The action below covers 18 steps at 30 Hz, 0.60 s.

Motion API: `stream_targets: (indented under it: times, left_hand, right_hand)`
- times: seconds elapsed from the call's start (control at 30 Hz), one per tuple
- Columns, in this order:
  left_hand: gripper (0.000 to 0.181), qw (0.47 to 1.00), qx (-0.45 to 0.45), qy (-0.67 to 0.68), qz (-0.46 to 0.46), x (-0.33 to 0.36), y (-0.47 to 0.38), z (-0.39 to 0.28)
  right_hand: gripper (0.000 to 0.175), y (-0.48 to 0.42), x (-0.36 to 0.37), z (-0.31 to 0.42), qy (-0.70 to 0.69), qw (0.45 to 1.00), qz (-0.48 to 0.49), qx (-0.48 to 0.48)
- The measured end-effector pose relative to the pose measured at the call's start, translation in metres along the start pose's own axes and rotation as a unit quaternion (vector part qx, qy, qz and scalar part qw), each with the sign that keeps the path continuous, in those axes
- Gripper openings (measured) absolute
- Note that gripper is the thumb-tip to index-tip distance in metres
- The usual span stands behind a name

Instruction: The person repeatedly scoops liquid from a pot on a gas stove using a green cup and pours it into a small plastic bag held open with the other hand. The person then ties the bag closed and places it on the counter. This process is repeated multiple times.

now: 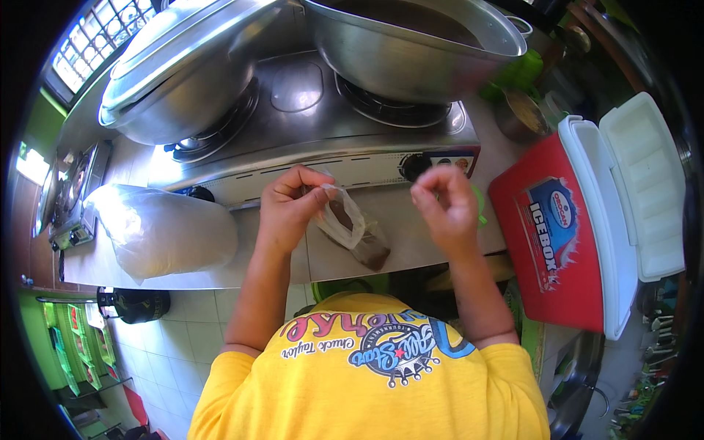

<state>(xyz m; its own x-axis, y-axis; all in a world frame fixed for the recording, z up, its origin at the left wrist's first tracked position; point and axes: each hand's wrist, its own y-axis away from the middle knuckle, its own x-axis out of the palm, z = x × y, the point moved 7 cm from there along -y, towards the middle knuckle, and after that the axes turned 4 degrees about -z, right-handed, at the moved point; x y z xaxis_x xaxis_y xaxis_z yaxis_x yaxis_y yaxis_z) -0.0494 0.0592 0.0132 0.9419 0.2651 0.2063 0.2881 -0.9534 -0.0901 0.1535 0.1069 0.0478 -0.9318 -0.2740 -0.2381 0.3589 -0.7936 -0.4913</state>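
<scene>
Between thumb and forefinger, my left hand (291, 206) pinches the rim of a clear plastic bag (373, 245). The bag's mouth gapes, and something dark brown lies inside and at its lower end. It leans over the tiled counter in front of the stove. My right hand (448, 206) hovers to the right of the bag, apart from it, in front of a black stove knob (413, 166). Its fingers are curled in and blurred; whether anything thin is pinched there is not visible. Partly behind that hand shows a light green plastic object (479, 206).
A two-burner gas stove (297, 118) bears a lidded metal pot (187, 99) and an open pot (407, 60) of dark liquid. A large bag of translucent plastic (170, 234) occupies the counter's left. At right stands a red icebox (533, 242), lid raised, near a small brown-filled pot (520, 118).
</scene>
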Motion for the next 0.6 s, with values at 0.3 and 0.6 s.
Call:
stream_targets:
  times: [0.3,0.6]
  left_hand:
    - [0.007,0.998,0.060,-0.026,0.005,0.012,-0.001,-0.016]
    - [0.017,0.864,0.266,-0.424,0.055,0.043,0.013,-0.079]
  right_hand:
    - [0.083,0.019,0.069,-0.009,0.306,0.946,0.095,-0.047]
    - [0.021,-0.018,0.082,0.008,0.011,0.983,0.175,-0.059]
